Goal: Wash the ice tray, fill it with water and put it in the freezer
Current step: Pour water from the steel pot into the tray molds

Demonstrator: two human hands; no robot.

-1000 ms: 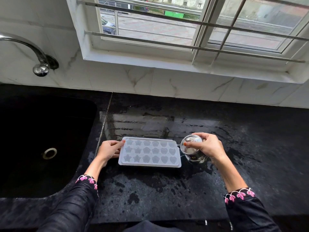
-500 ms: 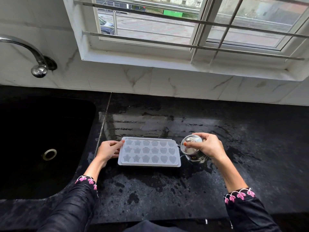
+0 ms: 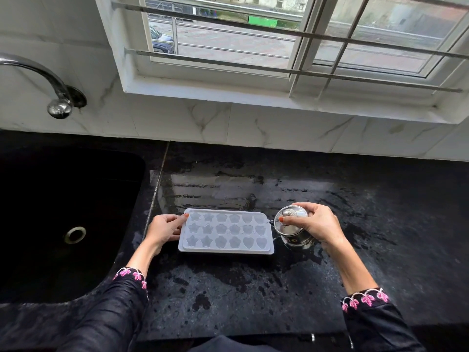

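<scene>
Tray flat between left hand gripping its end and right hand clutching kettle.

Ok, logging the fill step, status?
Left hand steadies ice tray on counter. Right hand grips steel kettle, spout at tray's right end. Nothing in the way.

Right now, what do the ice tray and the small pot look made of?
Ice tray: likely translucent whitish plastic or silicone; its moulded star, flower and heart cells look frosted, matte. Small pot: polished metal, probably stainless steel; its lid mirrors the window light.
</scene>
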